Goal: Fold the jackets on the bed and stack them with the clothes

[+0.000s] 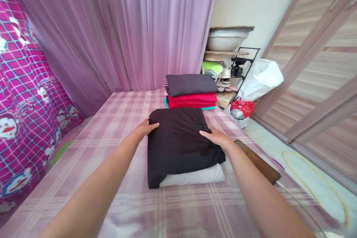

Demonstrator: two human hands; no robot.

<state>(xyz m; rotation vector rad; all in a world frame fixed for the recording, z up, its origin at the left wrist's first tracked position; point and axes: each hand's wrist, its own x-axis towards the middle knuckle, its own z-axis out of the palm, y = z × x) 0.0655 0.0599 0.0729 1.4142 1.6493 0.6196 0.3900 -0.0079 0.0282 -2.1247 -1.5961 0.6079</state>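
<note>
A folded black garment (pixel 178 141) lies on a pink plaid bed sheet (pixel 117 126), on top of a folded white cloth (pixel 195 177). My left hand (pixel 145 127) rests on the garment's far left corner, fingers laid flat over its edge. My right hand (pixel 216 136) lies flat on its right edge, fingers stretched out. Behind it stands a stack of folded clothes: a grey piece (pixel 190 84) on a red one (pixel 192 100), with a teal one (pixel 208 108) at the bottom.
A brown flat object (pixel 259 161) lies at the bed's right edge. Pink curtains (pixel 125 26) hang behind the bed; a patterned magenta fabric (pixel 22 96) is at left. A black rack (pixel 237 68) with a basin, bags and a wooden wardrobe (pixel 320 63) stand at right.
</note>
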